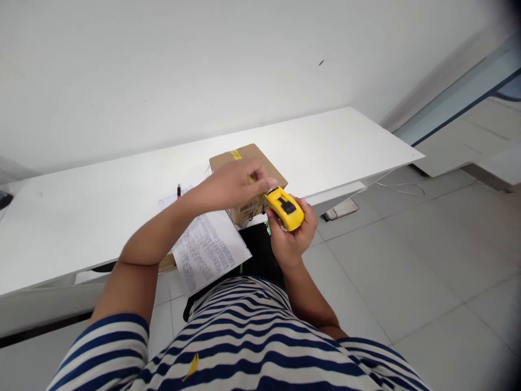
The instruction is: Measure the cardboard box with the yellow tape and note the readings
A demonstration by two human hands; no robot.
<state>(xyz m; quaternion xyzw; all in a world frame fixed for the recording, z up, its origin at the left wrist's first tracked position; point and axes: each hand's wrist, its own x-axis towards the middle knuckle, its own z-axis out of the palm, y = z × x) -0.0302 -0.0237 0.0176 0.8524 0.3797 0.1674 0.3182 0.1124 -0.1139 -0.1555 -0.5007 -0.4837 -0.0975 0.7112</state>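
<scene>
A small cardboard box [244, 159] with yellow tape stands near the front edge of the white table [81, 217]. My right hand [290, 239] is closed around a yellow utility knife [285, 208], held just in front of the box. My left hand [232, 184] reaches across over the box, its fingertips pinched at the knife's near end beside the box's front face. What the fingertips grip there is too small to make out.
A printed paper sheet [205, 250] lies on the table left of the box, overhanging the edge, with a red-and-black pen [178, 190] behind it. A white wall runs behind the table. Grey tiled floor [407, 282] and a cable lie to the right.
</scene>
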